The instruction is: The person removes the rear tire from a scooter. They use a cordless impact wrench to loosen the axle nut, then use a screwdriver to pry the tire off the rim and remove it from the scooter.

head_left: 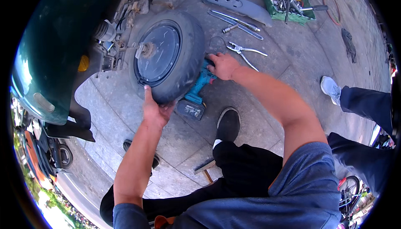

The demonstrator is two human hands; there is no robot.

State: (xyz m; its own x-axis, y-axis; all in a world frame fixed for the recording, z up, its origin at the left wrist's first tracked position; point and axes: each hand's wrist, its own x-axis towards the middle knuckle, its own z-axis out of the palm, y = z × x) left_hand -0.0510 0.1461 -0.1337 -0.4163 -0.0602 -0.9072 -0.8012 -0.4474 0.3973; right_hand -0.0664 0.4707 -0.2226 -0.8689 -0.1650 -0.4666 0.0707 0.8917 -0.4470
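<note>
A small black-tyred wheel (pixel 190 55) with a dark round hub cover stands tilted beside the vehicle, an axle end and nut sticking out of its middle. My left hand (pixel 156 111) grips the tyre's lower edge, its thumb on the near side and other fingers partly hidden underneath. A teal cordless impact wrench (pixel 201 85) with a black battery is close against the tyre's right side. Around the wrench's dark upper end my right hand (pixel 224 66) is closed, fingers curled and partly hidden. Pliers (pixel 240 50) with spread handles lie just beyond this hand.
A green vehicle body (pixel 46 58) fills the left side. Long metal tools (pixel 236 22) and a grey plastic cover (pixel 236 4) lie beyond the wheel. A green crate (pixel 294 16) of sockets and wrenches stands at far right. Another person's shoe (pixel 331 90) is on the right.
</note>
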